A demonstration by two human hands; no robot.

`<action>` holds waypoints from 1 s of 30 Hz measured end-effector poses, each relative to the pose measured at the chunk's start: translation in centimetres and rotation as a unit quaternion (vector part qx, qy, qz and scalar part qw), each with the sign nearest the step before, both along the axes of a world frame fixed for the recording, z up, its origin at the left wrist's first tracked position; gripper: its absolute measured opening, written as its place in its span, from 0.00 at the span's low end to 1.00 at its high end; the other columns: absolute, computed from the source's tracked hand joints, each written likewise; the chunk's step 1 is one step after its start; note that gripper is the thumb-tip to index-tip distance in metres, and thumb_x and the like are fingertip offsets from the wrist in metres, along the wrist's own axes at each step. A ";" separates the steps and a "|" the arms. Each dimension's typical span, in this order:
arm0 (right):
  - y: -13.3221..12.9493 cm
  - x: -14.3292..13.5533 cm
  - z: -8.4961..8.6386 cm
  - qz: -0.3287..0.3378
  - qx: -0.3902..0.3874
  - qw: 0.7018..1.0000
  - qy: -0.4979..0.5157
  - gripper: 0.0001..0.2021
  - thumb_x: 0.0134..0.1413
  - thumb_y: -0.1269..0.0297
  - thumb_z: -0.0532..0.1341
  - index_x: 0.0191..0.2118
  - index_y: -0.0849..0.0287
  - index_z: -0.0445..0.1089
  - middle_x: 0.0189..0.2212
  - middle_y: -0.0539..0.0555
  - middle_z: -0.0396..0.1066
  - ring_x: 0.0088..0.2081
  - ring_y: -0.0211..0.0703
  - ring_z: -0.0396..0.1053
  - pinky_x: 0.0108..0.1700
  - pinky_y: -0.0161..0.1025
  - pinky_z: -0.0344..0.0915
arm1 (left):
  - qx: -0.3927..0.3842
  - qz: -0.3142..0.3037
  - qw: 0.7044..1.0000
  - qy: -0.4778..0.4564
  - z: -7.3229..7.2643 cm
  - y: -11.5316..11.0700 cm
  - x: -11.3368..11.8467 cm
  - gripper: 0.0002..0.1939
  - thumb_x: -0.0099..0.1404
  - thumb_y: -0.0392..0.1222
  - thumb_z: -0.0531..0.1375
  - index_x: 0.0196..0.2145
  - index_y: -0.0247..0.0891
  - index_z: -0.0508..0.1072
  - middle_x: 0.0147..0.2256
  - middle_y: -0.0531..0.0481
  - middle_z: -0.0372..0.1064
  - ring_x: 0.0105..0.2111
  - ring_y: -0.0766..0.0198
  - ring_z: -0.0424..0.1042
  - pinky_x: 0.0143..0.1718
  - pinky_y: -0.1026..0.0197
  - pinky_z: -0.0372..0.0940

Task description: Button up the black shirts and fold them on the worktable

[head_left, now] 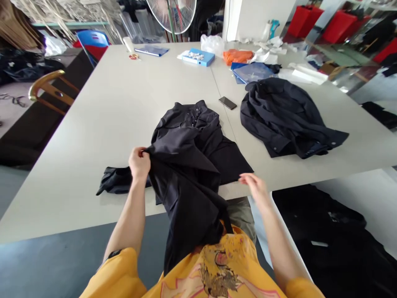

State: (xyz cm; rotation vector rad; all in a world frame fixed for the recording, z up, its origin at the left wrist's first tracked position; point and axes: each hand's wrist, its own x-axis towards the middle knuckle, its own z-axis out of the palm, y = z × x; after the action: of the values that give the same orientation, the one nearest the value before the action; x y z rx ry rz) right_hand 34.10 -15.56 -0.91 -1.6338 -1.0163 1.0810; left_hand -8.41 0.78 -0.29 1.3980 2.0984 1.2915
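Note:
A black collared jacket (189,149) lies partly on the table, with its collar at the far side. Its near part hangs over the table edge against my body. My left hand (139,162) is closed on a fold of the jacket at its left side. One sleeve (114,180) stretches out to the left beyond that hand. My right hand (252,184) is over the table's front edge, just right of the jacket's right corner. Its fingers are stretched out, slightly blurred, and nothing shows in them.
A second dark garment (279,116) lies bunched on the right of the table (93,103). A phone (227,102) sits between the garments. Scissors (134,57), a blue box (198,57) and an orange bag (237,56) lie toward the back. Dark cloth (335,244) fills the lower right.

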 end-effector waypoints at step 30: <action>4.3 -9.3 2.2 0.169 0.040 0.939 0.296 0.24 0.59 0.43 0.61 0.53 0.53 0.72 0.47 0.57 0.76 0.48 0.49 0.73 0.48 0.46 0.71 | 0.095 -0.297 0.906 -0.288 11.0 -3.2 10.8 0.08 0.66 0.46 0.61 0.36 0.39 0.74 0.35 0.51 0.72 0.39 0.58 0.75 0.39 0.59 0.72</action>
State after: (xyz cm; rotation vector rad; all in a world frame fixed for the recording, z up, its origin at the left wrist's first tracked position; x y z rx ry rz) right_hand 24.77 -11.24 1.34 -0.9777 -0.9259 1.6116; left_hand 2.35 -2.42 10.69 1.3525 1.0724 1.4222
